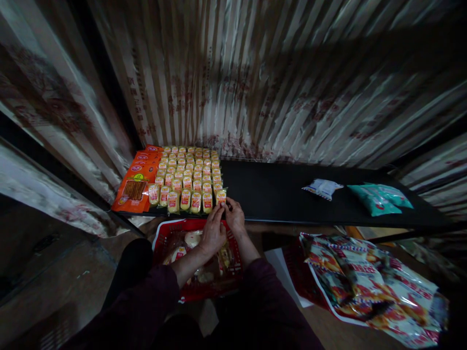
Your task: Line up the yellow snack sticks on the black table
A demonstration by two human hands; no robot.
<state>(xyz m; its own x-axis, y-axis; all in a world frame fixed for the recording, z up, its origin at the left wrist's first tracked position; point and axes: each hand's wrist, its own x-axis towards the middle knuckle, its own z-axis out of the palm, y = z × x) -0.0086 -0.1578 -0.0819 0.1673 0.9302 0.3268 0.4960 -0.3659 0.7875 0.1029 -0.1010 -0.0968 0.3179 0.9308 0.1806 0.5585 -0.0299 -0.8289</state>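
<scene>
Several rows of small wrapped cakes [187, 183], yellow with red-and-white labels, stand on the left part of a black shelf [270, 189]. At the front right corner of these rows is one wrapped cake [221, 195], upright. My left hand [213, 232] has its fingers closed at the lower edge of that cake. From the right, my right hand [235, 216] pinches the same cake, fingertips close to those of the left. Below my forearms sits a red basket [233, 277] with some wrapped cakes inside, partly hidden by my arms.
Orange snack packets [134, 182] lie overlapped left of the cakes. A white-blue packet [322, 188] and teal packets [379, 198] lie on the shelf's right side. Lower right, another red basket [301, 274] is heaped with snack bags [365, 282]. A striped curtain [233, 78] hangs behind.
</scene>
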